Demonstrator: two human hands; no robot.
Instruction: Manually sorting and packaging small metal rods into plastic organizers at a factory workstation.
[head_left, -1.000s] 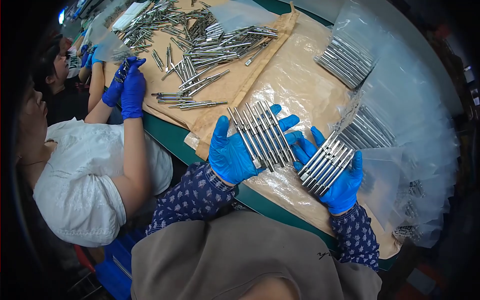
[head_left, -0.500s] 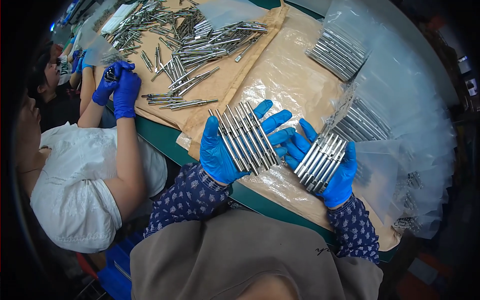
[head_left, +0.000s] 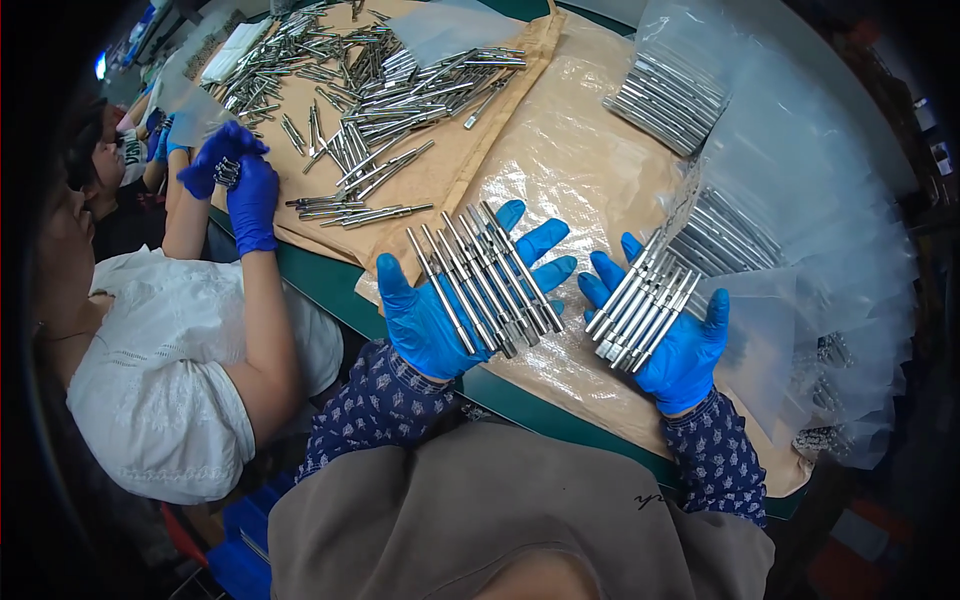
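Observation:
My left hand (head_left: 425, 322), in a blue glove, bears a row of several stepped metal rods (head_left: 484, 280) across its upturned palm, fingers stretched out beneath them. To its right, my right hand (head_left: 680, 365), also gloved in blue, holds a second row of shiny metal rods (head_left: 648, 308) on its palm. Its thumb stands out to the side, and the rods partly hide its fingers. Both rows lie side by side and slant, with a gap between the two hands. The hands are above the near edge of a table covered in brown paper and clear plastic film (head_left: 555, 130).
Loose metal rods (head_left: 400, 105) lie heaped at the far left. Plastic-wrapped rod bundles (head_left: 668, 100) and more wrapped rods (head_left: 730, 235) lie at the right, beside clear plastic bags (head_left: 830, 190). At my left, a person in a white top (head_left: 165, 400) holds small metal parts in purple-blue gloves (head_left: 250, 195).
My hands have moved apart, the left one slightly leftward. My right hand's fingers and thumb have spread, and its rods have fanned out. The neighbour's gloved hands have shifted, showing the parts more.

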